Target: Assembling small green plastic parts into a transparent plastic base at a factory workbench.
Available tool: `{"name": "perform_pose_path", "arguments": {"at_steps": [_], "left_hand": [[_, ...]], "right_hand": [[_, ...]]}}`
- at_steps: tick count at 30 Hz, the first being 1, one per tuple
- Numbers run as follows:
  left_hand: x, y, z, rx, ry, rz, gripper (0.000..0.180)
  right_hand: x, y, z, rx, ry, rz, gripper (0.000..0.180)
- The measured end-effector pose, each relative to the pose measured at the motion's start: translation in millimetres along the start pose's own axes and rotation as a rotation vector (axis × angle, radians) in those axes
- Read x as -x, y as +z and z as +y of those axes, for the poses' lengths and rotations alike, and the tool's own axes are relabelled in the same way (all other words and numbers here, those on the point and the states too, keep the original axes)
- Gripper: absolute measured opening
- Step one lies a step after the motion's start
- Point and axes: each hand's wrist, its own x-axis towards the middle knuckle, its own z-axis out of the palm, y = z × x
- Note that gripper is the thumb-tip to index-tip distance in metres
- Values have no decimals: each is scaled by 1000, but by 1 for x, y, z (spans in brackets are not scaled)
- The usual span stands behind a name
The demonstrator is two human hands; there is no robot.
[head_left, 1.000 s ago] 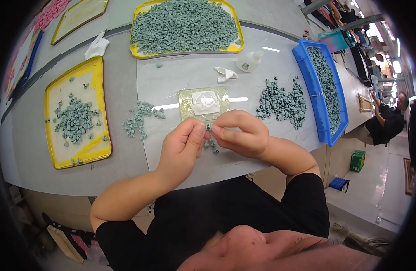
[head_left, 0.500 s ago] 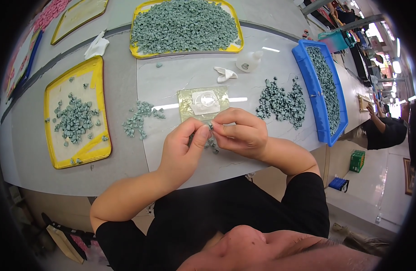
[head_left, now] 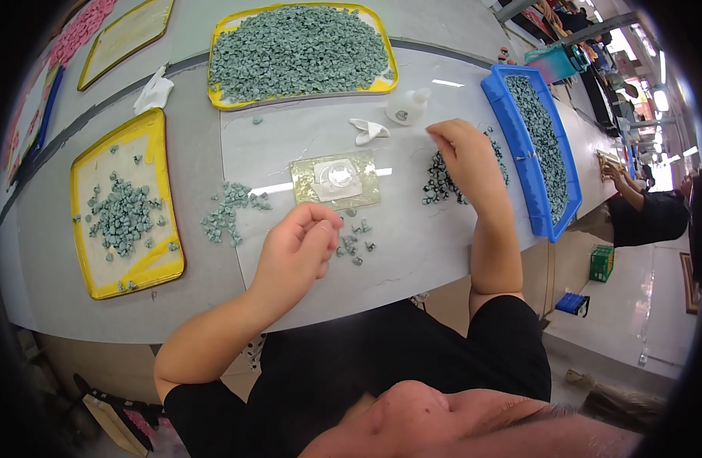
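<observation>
Your left hand point(head_left: 296, 252) hovers near the front edge of the table point(head_left: 412, 252), fingers curled toward the thumb; whether they pinch a piece cannot be told. Just beside it lie a few loose grey-green pieces point(head_left: 354, 243). Your right hand point(head_left: 459, 153) is raised over the dark pile of pieces point(head_left: 439, 183) toward the right edge, fingertips drawn together; what they grip cannot be told. Between the hands lies a brass-coloured plate point(head_left: 336, 180). A blue bin point(head_left: 528, 172) lines the right edge; yellow trays of pieces sit at the far edge point(head_left: 301, 49) and left edge point(head_left: 126, 202).
</observation>
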Motion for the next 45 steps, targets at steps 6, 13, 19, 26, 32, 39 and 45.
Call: {"name": "perform_pose_path", "arguments": {"at_steps": [6, 13, 19, 26, 32, 39, 45], "left_hand": [[-8, -2, 1, 241, 24, 70, 17], [-9, -10, 3, 269, -8, 106, 17], [-9, -16, -3, 291, -16, 26, 26], [-13, -5, 7, 275, -10, 145, 22], [-15, -9, 0, 238, 32, 131, 20], [-18, -4, 1, 258, 30, 140, 20], [-16, 3, -1, 265, 63, 108, 20]], "right_hand": [[-4, 9, 18, 176, 223, -51, 15], [1, 18, -24, -289, 146, -65, 17], [9, 28, -49, -325, -90, -83, 20], [13, 33, -44, -153, -245, -184, 25], [13, 33, -44, -244, -169, -176, 19], [16, 29, -44, -316, -61, -108, 13], [15, 27, -48, -401, -88, 54, 13]]}}
